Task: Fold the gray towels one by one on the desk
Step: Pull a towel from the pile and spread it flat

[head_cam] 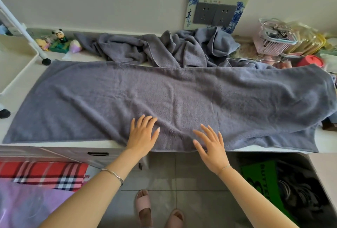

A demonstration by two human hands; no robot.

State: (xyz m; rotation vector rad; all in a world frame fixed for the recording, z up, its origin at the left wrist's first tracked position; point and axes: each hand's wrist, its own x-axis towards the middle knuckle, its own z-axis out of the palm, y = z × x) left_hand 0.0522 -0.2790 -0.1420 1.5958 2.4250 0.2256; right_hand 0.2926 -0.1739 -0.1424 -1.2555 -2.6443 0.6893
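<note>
This is a lived-in room of a home, not a workplace. A white worktop (54, 144) runs along a plain painted wall, with a drawer handle (98, 154) in its front at 7 o'clock. At 1 o'clock a double wall socket (217, 15) sits inside a blue-and-white decorative surround (240, 9) bearing calligraphy. Keepsakes crowd the back edge: a panda figurine (60, 36) at 10 o'clock and a pink plastic basket (273, 43) at 2 o'clock. Gray towels (164, 49) lie heaped at 12 o'clock. A red plaid cloth (42, 173) lies at 8 o'clock, and feet in pink slippers (144, 207) stand on the gray tiled floor (191, 182) at 6 o'clock.
</note>
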